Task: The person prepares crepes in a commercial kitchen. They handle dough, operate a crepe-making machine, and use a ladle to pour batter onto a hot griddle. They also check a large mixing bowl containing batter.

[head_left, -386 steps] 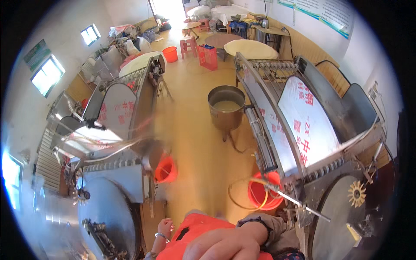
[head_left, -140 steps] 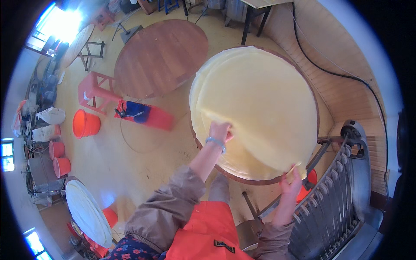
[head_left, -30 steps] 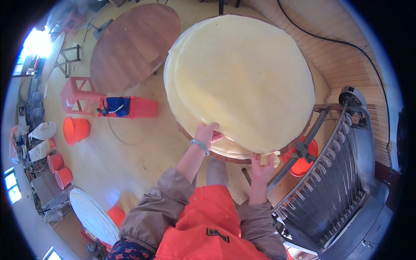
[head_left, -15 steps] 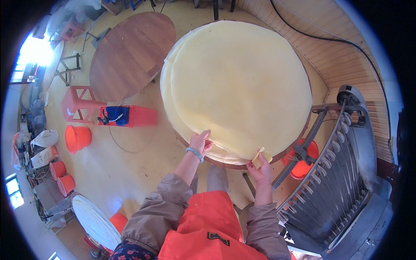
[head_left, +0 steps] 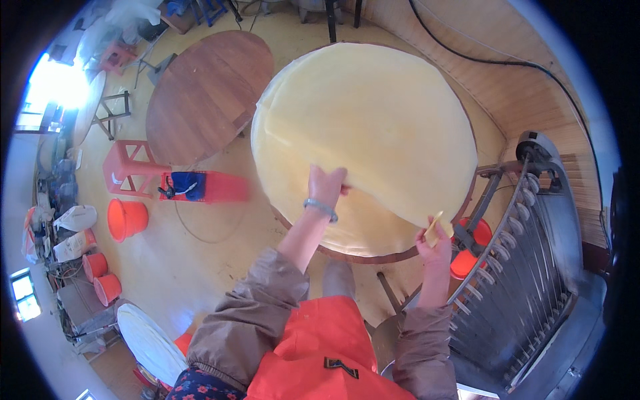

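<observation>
A round brown desk carries a stack of pale-yellow round sheets. The left hand has its fingers pinched on the top sheet's raised edge; the right hand, near the rim, grips a small folded yellow piece.

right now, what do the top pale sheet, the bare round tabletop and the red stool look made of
Pale sheet: film or thin cloth, unclear which, satin; its edge folds softly. Tabletop: probably wood or veneer, low sheen, with plank-like bands. Stool: likely moulded plastic, smooth, evenly coloured.
</observation>
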Available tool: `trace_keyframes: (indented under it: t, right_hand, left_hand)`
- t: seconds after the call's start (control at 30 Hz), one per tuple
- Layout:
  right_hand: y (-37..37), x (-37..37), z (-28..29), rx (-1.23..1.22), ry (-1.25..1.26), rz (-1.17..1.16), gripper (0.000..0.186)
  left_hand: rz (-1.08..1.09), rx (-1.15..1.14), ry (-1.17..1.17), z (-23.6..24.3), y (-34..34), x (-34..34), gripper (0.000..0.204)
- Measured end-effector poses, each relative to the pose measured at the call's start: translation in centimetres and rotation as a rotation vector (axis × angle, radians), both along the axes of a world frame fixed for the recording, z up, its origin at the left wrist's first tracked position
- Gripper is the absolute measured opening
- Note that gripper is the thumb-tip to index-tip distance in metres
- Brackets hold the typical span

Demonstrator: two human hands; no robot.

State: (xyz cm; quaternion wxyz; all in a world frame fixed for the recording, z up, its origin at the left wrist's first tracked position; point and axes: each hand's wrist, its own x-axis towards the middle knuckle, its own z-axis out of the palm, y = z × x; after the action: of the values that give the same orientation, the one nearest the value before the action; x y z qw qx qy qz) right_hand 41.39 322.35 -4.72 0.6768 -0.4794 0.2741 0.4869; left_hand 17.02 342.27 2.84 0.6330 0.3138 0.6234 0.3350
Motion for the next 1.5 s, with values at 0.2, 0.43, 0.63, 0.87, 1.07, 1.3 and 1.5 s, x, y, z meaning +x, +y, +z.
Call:
trace_keyframes:
  t: [0.2,0.43,0.63,0.87,1.07,1.3,1.5]
  right_hand:
    - [7.8,6.2,11.7,0.173,-0.025,0.015,0.023]
    - [13.2,6.2,27.6,0.458,-0.608,-0.025,0.035]
    - [4.7,-3.0,24.7,0.145,-1.082,0.085,0.040]
    - [-0.9,-9.5,6.3,-0.105,-0.361,0.193,0.038]
    - [-1.0,-11.9,-4.7,-0.142,-0.215,0.286,0.031]
    - [-1.8,-14.2,-4.7,-0.189,-0.154,0.298,0.028]
    - [-2.8,-13.9,-5.7,-0.243,-0.211,0.284,0.026]
  left_hand:
    - [0.014,0.166,-0.193,9.0,7.5,4.7,0.020]
    - [-0.129,0.582,-0.528,20.4,13.5,4.6,0.014]
    - [-0.044,0.581,-0.450,16.6,3.9,-3.0,0.025]
    - [-0.049,0.033,-0.033,-5.0,-3.7,-11.7,0.039]
    - [-0.099,0.052,0.256,-16.2,-3.8,-14.5,0.042]
    - [-0.146,0.075,0.250,-16.2,-2.9,-16.5,0.036]
    - [-0.199,-0.018,0.293,-15.3,-4.1,-16.5,0.031]
